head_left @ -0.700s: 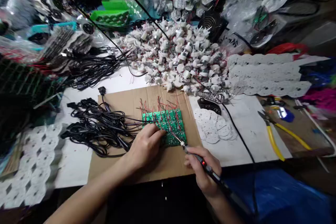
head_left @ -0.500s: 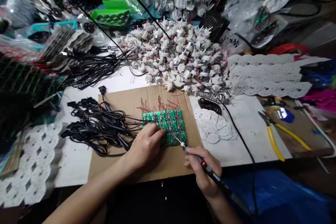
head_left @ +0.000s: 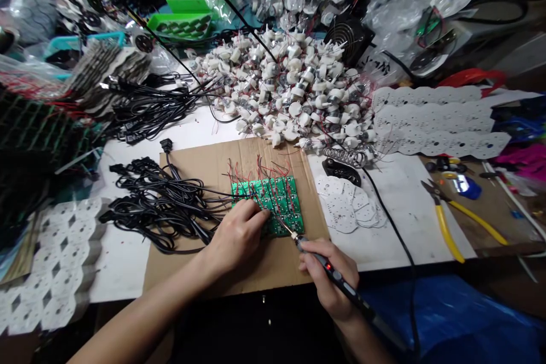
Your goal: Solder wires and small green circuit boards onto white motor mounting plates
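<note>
A green circuit board panel (head_left: 277,199) with red and black wires soldered to it lies on a cardboard sheet (head_left: 205,168). My left hand (head_left: 236,236) rests on the panel's left edge, fingers curled and pinched on a wire there. My right hand (head_left: 333,281) grips a black soldering iron (head_left: 336,276) like a pen; its tip touches the panel's lower right part. A red light shows on the iron's body.
Black cables (head_left: 157,205) lie left of the cardboard. A heap of small white motors (head_left: 290,91) fills the back. White round boards (head_left: 350,205), a coiled iron stand (head_left: 345,156) and yellow-handled pliers (head_left: 447,222) sit to the right. Green trays (head_left: 187,11) stand far back.
The view has shifted slightly. Both hands stay in place; the iron's tip has moved a little on the board.
</note>
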A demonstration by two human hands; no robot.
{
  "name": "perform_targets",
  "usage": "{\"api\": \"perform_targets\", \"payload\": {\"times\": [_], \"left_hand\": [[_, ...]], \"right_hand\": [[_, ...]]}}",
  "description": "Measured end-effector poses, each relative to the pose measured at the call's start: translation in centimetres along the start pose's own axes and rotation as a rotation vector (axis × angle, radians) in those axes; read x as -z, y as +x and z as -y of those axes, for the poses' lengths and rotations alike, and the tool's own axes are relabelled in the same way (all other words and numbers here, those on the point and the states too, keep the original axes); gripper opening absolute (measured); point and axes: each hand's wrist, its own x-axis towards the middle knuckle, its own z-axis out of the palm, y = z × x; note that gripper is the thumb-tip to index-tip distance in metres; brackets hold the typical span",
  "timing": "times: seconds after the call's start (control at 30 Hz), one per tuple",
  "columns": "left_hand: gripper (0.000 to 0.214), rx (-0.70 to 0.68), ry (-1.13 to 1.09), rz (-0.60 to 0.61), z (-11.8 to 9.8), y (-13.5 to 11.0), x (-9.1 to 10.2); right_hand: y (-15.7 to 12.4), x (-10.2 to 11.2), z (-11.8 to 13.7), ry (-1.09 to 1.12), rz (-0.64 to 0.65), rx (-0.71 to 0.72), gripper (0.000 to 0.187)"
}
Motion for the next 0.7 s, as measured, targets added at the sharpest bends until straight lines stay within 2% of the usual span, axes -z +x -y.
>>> {"api": "perform_targets", "payload": {"times": [0.53, 0.7], "left_hand": [[0.029, -0.023, 0.030, 0.060, -0.25, 0.38, 0.40], [0.029, 0.003, 0.016, 0.086, -0.19, 0.23, 0.31]], "right_hand": [[0.02, -0.09, 0.26, -0.029, -0.019, -0.024, 0.015], [-0.16, 0.06, -0.29, 0.022, -0.027, -0.043, 0.017]]}}
